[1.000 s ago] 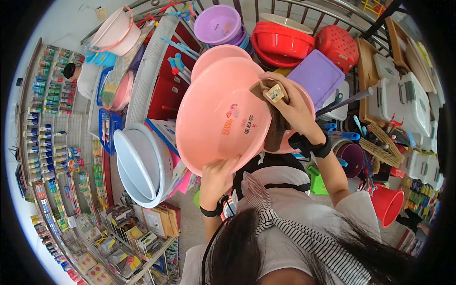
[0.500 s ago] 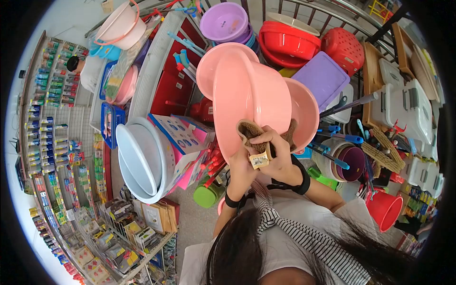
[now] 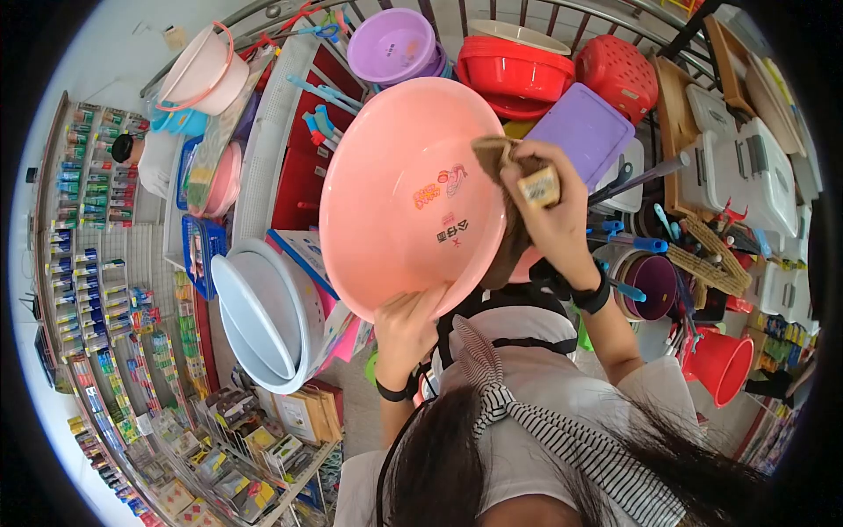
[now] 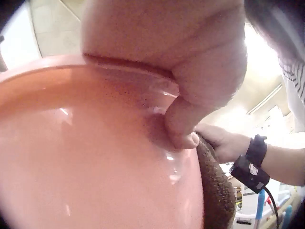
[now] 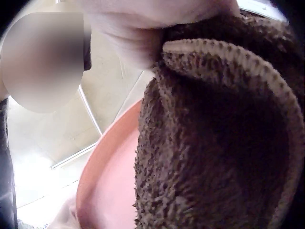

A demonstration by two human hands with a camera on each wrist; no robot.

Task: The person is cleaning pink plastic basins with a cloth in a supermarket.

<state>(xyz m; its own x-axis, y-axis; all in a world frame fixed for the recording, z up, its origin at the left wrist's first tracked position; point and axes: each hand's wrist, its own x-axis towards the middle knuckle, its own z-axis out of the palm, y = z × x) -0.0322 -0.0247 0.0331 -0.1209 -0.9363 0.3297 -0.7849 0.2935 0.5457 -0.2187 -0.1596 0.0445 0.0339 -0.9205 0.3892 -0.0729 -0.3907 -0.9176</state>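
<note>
Head view shows a pink basin (image 3: 399, 237) in front of the person's body, tilted so that its inside faces up toward the wearer. Left hand (image 3: 406, 327) is clamped on the near rim, and in the left wrist view one bent digit presses on the wall; I judge that this pinch keeps the basin steady at its slant. Right hand (image 3: 555, 211) grips a brown cloth (image 3: 507, 241) at the basin's right edge, with fingers closed around its folds, perhaps to keep the soft fabric from slipping. A pale label (image 3: 539, 187) hangs from it. Whether the cloth touches the rim, I cannot tell. Inside the basin, I see printed characters and a small cartoon. To the left, pale blue basins (image 3: 250, 316) sit one inside the other. On the far side, purple basins (image 3: 392, 48) and red basins (image 3: 514, 75) are stacked, probably to save space. Farther right stand lidded white boxes (image 3: 764, 184), whose contents I cannot see, and nearer, a red bucket (image 3: 722, 364) is leaning.
</note>
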